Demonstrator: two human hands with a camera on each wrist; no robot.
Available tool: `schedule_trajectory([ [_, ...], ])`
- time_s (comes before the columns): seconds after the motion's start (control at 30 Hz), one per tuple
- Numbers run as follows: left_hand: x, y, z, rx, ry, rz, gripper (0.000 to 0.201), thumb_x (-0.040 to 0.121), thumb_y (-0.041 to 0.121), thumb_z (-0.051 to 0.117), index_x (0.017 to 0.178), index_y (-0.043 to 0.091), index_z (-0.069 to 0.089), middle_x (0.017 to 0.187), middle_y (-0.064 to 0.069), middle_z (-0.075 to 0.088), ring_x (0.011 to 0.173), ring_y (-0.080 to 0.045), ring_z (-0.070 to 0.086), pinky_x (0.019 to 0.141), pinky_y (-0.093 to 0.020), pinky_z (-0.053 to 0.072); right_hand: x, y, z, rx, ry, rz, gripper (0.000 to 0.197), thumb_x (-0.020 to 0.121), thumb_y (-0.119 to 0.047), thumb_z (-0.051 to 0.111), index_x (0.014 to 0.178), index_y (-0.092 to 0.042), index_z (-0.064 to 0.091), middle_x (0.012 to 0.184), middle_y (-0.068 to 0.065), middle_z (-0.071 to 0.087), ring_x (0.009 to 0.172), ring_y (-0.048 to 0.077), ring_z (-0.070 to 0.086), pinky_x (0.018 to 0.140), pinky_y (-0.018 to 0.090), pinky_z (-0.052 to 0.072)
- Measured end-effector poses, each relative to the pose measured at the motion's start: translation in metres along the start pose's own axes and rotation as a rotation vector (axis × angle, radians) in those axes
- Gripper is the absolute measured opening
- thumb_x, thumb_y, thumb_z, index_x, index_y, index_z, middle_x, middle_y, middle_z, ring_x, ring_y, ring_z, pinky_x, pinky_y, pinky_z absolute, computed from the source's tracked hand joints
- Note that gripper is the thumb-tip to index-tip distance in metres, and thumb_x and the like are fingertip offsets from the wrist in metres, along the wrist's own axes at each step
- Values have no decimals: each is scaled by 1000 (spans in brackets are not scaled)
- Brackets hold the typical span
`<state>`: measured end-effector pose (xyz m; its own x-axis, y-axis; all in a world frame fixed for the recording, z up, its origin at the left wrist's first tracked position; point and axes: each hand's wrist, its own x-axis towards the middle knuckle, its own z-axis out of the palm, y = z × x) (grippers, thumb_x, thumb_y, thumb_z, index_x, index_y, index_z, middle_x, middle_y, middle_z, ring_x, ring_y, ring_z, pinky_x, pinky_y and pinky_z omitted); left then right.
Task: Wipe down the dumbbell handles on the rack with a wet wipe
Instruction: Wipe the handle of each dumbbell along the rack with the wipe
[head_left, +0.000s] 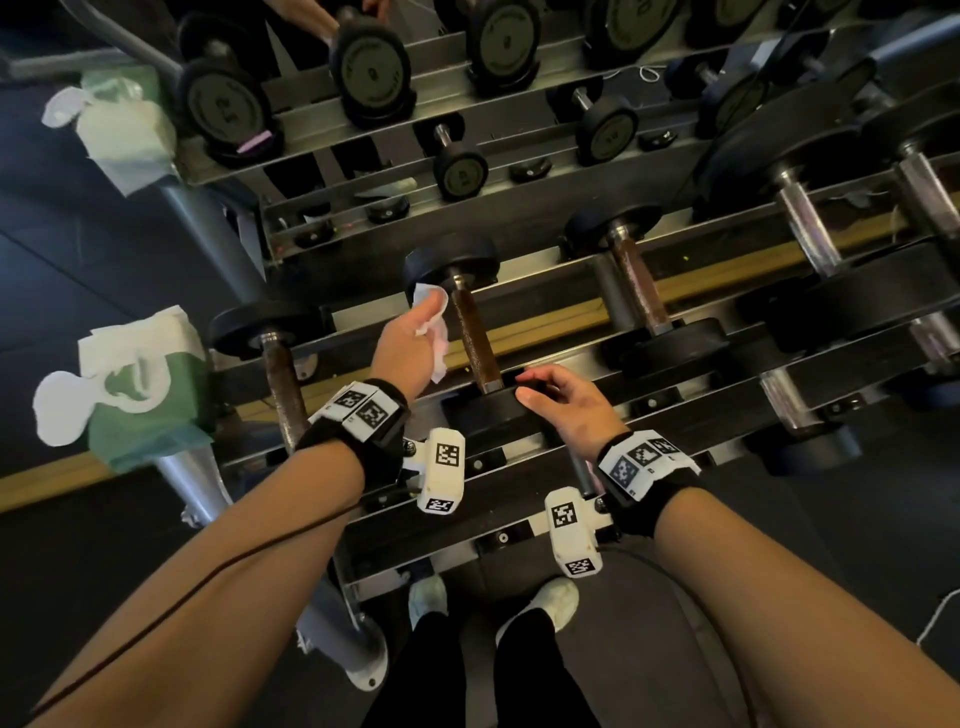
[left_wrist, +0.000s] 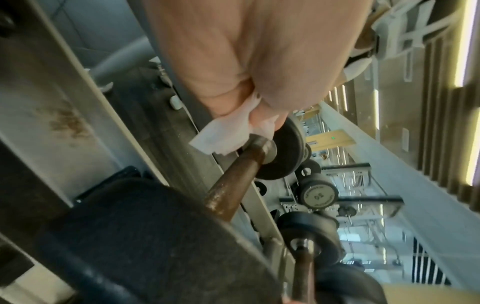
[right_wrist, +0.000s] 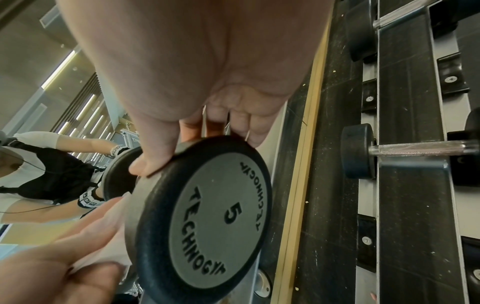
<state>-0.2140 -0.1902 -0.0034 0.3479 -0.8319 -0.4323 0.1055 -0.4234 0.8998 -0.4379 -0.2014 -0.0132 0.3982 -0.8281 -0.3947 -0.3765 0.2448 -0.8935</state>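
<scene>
Right hand (head_left: 566, 400) curls fingers over near dumbbell head (right_wrist: 205, 214), steadying heavy rigid weight; left hand (head_left: 410, 338) pinches limp wet wipe (head_left: 434, 332) beside rusty handle (head_left: 474, 340), the spot to wrap.

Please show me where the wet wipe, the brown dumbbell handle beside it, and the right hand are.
wet wipe (head_left: 434, 323): head view, crumpled middle in the left hand.
dumbbell handle (head_left: 474, 340): head view, middle of the brown shaft.
right hand (head_left: 569, 402): head view, back of the hand.
</scene>
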Motion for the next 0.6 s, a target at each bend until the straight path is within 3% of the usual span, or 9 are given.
schedule_trajectory([
  [0.07, 2, -4, 12, 170, -38, 45, 41, 104, 43, 46, 141, 29, 53, 131, -4, 59, 115, -17, 61, 101, -33, 47, 0, 0, 1, 10, 10, 5, 23, 90, -28, 69, 112, -25, 67, 111, -5, 68, 109, 13, 62, 102, 39, 48],
  [0.1, 0, -8, 16, 329, -61, 96, 40, 106, 37, 42, 145, 31, 48, 132, -5, 56, 116, -16, 58, 102, -31, 44, 0, 0, 1, 10, 12, 5, 23, 90, -29, 69, 112, -25, 67, 110, -5, 68, 108, 12, 62, 100, 36, 48],
  [0.23, -16, -21, 17, 757, -141, 243, 59, 104, 10, 40, 155, 36, 28, 128, -14, 58, 81, -1, 53, 73, -14, 42, 0, 1, 0, 7, 3, -3, 23, 90, -29, 68, 113, -25, 66, 111, -4, 67, 108, 13, 61, 96, 33, 48],
  [0.3, -25, -24, 14, 842, -224, 274, 64, 102, 4, 42, 155, 36, 27, 140, -12, 52, 99, -9, 58, 88, -16, 41, 0, 2, 0, 10, 3, -15, 24, 90, -29, 68, 114, -24, 66, 111, -4, 67, 108, 13, 62, 97, 33, 48],
  [0.37, -31, -25, 10, 788, -353, 266, 55, 103, 8, 46, 152, 33, 37, 151, -1, 42, 132, -15, 46, 107, -19, 30, 0, 1, 0, 8, 5, -27, 24, 90, -28, 68, 113, -24, 67, 109, -5, 68, 106, 11, 62, 97, 31, 49],
  [0.4, -33, -24, 5, 672, -390, 238, 45, 103, 16, 50, 146, 30, 47, 147, 5, 44, 135, -11, 44, 109, -20, 32, 0, 1, 0, 9, 5, -27, 23, 90, -28, 68, 113, -24, 67, 108, -6, 68, 105, 10, 62, 96, 30, 49],
  [0.47, -34, -17, -6, 354, -348, 116, 26, 101, 27, 55, 125, 32, 63, 121, 5, 58, 109, 3, 61, 85, -15, 49, 0, 1, 0, 18, -2, -22, 22, 90, -27, 68, 112, -26, 67, 107, -8, 68, 104, 8, 62, 93, 27, 48],
  [0.53, -28, -9, -14, 226, -165, 110, 28, 102, 24, 52, 121, 43, 61, 112, 12, 56, 87, 8, 65, 70, -12, 52, -1, 0, -1, 18, -5, -14, 21, 90, -27, 68, 112, -26, 67, 108, -9, 67, 105, 8, 62, 92, 26, 48],
  [0.6, -18, -6, -18, 118, -29, 91, 30, 103, 32, 51, 131, 40, 60, 123, 6, 56, 99, -2, 64, 86, -23, 54, 0, -1, -2, 7, -14, -9, 22, 91, -27, 68, 113, -26, 66, 109, -9, 66, 106, 7, 61, 92, 25, 47],
])
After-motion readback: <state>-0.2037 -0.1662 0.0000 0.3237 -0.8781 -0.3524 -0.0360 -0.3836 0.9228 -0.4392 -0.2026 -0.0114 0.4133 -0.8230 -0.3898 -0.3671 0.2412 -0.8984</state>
